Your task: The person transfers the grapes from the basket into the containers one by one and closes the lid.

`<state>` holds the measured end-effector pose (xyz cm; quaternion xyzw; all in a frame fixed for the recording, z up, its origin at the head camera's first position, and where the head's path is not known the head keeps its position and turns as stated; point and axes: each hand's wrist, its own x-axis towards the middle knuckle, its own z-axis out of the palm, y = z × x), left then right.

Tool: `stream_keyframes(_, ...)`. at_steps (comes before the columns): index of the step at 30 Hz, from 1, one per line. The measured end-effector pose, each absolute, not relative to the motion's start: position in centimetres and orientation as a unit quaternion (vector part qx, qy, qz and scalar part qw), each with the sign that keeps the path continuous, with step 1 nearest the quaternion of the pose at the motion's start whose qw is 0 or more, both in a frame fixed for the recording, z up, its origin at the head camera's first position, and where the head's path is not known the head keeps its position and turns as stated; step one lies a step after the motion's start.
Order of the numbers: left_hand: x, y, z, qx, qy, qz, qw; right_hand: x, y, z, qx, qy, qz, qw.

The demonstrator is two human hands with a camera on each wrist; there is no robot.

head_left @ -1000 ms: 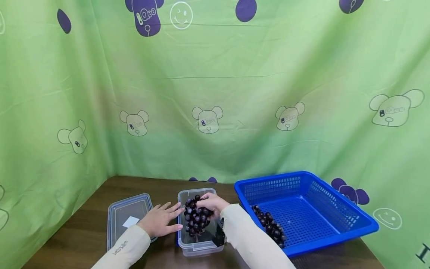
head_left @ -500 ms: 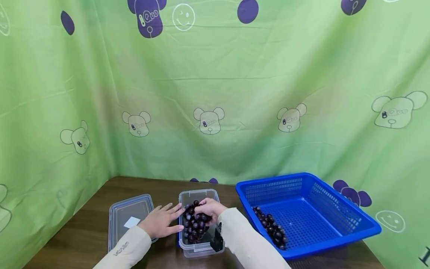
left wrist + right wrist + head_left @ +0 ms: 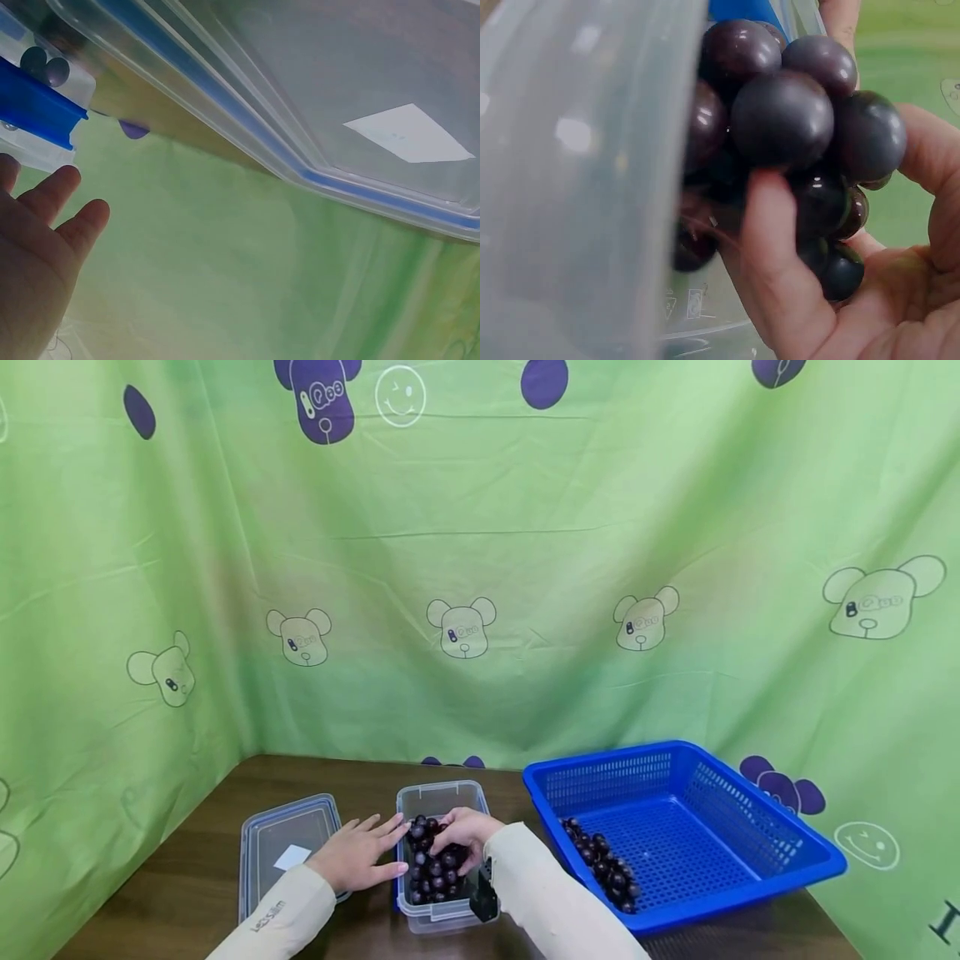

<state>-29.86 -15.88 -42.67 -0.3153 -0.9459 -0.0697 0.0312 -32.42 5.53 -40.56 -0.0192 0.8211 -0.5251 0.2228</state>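
My right hand (image 3: 468,835) grips a bunch of dark purple grapes (image 3: 429,887) inside a clear plastic container (image 3: 444,911). In the right wrist view, its thumb and fingers curl around the grapes (image 3: 784,120), close beside the container's cloudy wall (image 3: 577,187). My left hand (image 3: 354,855) lies with spread, fairly straight fingers, their tips right at the container's left rim. The left wrist view has that hand (image 3: 37,259) near a blue clip (image 3: 37,101) on the container's side. Part of the bunch is hidden under the right hand.
A clear lid with a blue seal (image 3: 262,843) and a white label (image 3: 292,857) lies left of the container. On the right stands a blue perforated basket (image 3: 697,835), with more grapes (image 3: 603,870) along its left side. A green printed curtain (image 3: 480,543) encloses the brown table (image 3: 172,868).
The bunch has gone lower into the container, and my right hand has moved down with it, still gripping. My left hand has stayed at the rim.
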Motion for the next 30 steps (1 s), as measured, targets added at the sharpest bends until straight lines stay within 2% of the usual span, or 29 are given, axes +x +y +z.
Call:
stream_keyframes(12, -29.7, -15.7, -42.1, -0.314, -0.947, -0.07, 0.026, -32.9, 6.7, -39.1, -0.008, 0.837, -0.491, 0.241)
stream_keyframes(19, -30.1, -15.1, -42.2, -0.315, -0.947, -0.066, 0.025, -33.0, 7.9, -37.3, -0.013, 0.854, -0.479, 0.202)
stream_keyframes(30, -29.5, -15.8, -42.5, -0.323, -0.943, -0.075, 0.034, -32.6, 10.9, -34.8, -0.031, 0.855, -0.471, 0.217)
